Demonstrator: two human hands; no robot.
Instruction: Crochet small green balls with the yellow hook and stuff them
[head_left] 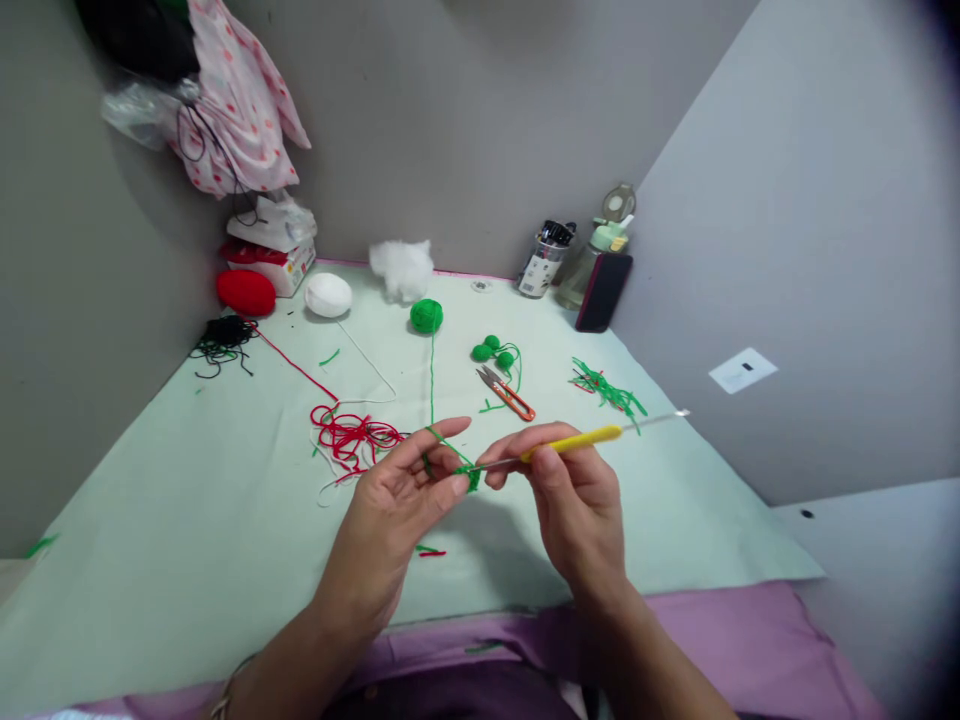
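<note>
Between the thumb and fingers of my left hand (401, 500) is a small green crochet piece (472, 478). Green yarn runs over the raised left index finger and back to a green yarn ball (426, 316). My right hand (574, 495) grips a crochet hook (577, 442) by its yellow handle. The hook's thin metal shaft points left and its tip meets the green piece; the exact stitch is too small to make out. A tangle of red and white yarn (356, 438) lies just beyond my left hand.
Orange-handled thread snips (508, 393) lie near several green crocheted balls (492, 350). Green yarn scraps (606, 388) are at the right. Farther back stand red yarn (246, 292), white yarn (328, 296), white stuffing (403, 270), a pen cup (541, 268), a bottle (577, 278) and a phone (604, 292).
</note>
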